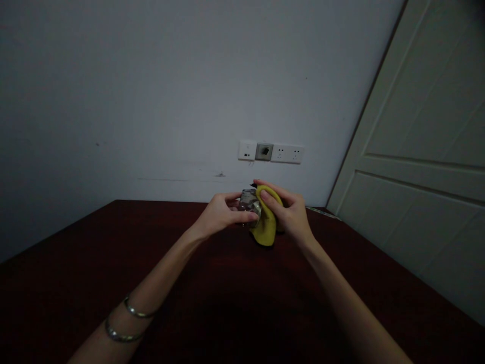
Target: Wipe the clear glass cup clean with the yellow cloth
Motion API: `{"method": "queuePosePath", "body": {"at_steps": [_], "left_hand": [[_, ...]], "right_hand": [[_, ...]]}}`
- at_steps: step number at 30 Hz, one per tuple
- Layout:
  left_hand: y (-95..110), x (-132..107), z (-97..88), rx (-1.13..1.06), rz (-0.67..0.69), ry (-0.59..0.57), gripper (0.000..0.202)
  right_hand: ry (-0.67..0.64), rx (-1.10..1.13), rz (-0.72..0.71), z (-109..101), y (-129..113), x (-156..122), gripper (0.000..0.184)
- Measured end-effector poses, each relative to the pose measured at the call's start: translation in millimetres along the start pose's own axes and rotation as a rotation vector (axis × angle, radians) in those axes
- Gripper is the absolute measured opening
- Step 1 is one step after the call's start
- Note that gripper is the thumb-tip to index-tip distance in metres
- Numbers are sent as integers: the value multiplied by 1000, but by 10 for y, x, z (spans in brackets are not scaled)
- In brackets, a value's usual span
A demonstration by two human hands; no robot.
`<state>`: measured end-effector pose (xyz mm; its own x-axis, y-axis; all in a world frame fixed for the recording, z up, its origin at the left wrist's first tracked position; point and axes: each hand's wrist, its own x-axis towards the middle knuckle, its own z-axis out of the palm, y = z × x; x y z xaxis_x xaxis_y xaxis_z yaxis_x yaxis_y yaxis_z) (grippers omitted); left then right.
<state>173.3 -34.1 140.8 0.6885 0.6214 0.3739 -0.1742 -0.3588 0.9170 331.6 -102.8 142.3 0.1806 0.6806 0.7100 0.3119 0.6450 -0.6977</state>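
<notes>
Mid-wipe, seemingly: left hand [221, 213] pinches the small glass [249, 200], right hand [291, 213] clamps yellow cloth [265, 228] against it; cleanliness unreadable.

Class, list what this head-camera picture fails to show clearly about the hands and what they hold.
Head view, small clear object: the left hand, the yellow cloth and dim light hide what it is.
Head view, yellow cloth: the right hand covers its top.
Head view, dark tip above the cloth: too small to name.
</notes>
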Motion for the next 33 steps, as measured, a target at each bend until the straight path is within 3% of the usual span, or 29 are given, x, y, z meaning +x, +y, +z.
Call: {"method": "queuePosePath", "body": {"at_steps": [4, 6, 11, 18, 23, 28, 33], "left_hand": [[-6, -4, -9, 67, 35, 32, 53], [1, -12, -18, 127, 62, 30, 54], [38, -33, -31, 287, 77, 27, 61], [47, -48, -67, 326, 87, 4, 65], [62, -37, -96, 158, 33, 15, 51], [31, -5, -74, 94, -17, 84, 39], [29, 3, -71, 108, -62, 74, 45]], "right_hand": [[-157, -32, -167, -9, -29, -24, 25], [-173, -51, -172, -10, -42, -26, 26], [-57, -31, -25, 14, -38, 0, 26], [-61, 41, 125, 19, -6, 14, 35], [-211, -45, -59, -20, -43, -46, 45], [-259, -227, -245, 19, -1, -91, 89], [-205, -251, -257, 42, 79, -92, 85]]}}
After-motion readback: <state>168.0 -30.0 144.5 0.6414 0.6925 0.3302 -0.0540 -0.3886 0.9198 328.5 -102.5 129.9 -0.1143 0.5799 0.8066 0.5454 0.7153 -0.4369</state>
